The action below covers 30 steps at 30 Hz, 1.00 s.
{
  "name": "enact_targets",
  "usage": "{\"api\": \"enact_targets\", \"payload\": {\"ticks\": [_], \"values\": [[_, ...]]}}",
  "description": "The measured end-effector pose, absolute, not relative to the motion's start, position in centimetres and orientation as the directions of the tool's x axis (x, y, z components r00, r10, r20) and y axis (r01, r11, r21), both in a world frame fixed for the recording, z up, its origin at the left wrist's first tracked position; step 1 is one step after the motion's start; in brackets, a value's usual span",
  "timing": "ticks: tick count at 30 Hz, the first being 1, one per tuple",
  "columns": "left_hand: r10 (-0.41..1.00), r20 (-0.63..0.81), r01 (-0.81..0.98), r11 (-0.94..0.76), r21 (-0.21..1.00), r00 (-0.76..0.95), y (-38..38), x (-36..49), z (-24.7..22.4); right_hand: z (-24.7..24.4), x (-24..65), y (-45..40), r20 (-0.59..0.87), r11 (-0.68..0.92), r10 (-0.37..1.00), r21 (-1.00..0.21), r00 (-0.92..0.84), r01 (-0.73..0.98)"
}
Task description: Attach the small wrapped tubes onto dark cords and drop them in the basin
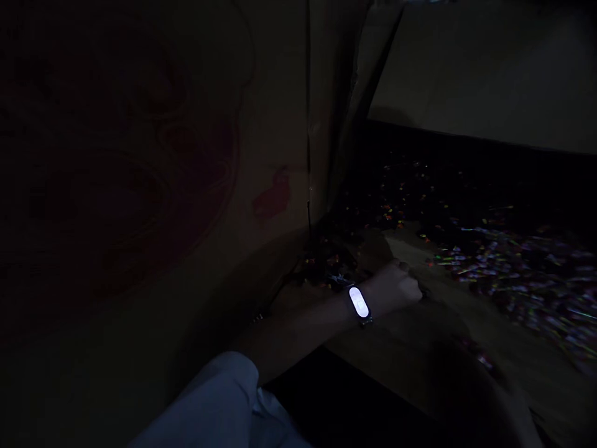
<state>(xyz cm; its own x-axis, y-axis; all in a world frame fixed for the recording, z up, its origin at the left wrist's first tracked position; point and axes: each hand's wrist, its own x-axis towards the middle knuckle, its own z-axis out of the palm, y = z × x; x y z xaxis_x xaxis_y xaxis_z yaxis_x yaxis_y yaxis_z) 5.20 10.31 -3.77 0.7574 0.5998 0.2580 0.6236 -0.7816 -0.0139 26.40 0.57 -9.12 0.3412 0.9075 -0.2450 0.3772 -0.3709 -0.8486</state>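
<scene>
Rising along the whole left side is a tall panel (275, 124), probably cardboard, with dim red and purple printing and one upright crease. A second pale panel (480, 74) slants across the upper right, its lower edge dropping slightly rightward over a band of near-black. Between and below them spreads a brownish surface (387, 348) in a very dark room; it ends in a slanting edge above a black area at the bottom. On this surface, to the right, lies a loose spread of small multicoloured scraps (522, 274), its long axis running from upper left to lower right; the single pieces (streaked by blur) mostly lie along that same slant. More scraps gather at the foot of the crease, close beside the left forearm.

The person's left arm, in a light sleeve (219, 398), reaches from the lower left, with the left hand (405, 283) at the near side of the spread. Its fingers seem curled inward, but I cannot tell whether they pinch anything. A faint right forearm (517, 404) shows at lower right; that hand's fingers cannot be made out. Bare brownish surface runs between the two arms. Brightest is the wristband's lit screen (359, 303), an upright, tilted oval.
</scene>
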Motion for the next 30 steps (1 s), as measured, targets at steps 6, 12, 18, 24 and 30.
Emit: {"api": "enact_targets", "payload": {"ticks": [6,12,18,24,30], "values": [[0.661,0.167,0.643,-0.750,0.156,0.731,10.9,3.9,-4.8,-8.9,24.5,1.5,-0.314,-0.379,0.900,-0.907,0.303,0.186],[0.639,0.144,0.609,-0.766,0.204,0.756,12.4,3.3,-7.3,-9.6,23.1,5.0,-0.176,-0.192,0.977,-0.970,0.119,0.146],[0.676,0.115,0.628,-0.725,0.283,0.728,11.7,3.1,-6.8,-10.0,22.3,6.6,-0.132,-0.146,0.986,-0.978,0.101,0.149],[0.724,0.103,0.662,-0.672,0.332,0.682,10.7,3.4,-6.5,-9.3,22.7,6.2,-0.170,-0.167,0.985,-0.972,-0.005,0.165],[0.722,0.180,0.620,-0.674,0.403,0.668,10.2,3.3,-7.1,-9.2,23.0,6.0,-0.140,-0.126,0.989,-0.963,-0.043,0.238]]}}
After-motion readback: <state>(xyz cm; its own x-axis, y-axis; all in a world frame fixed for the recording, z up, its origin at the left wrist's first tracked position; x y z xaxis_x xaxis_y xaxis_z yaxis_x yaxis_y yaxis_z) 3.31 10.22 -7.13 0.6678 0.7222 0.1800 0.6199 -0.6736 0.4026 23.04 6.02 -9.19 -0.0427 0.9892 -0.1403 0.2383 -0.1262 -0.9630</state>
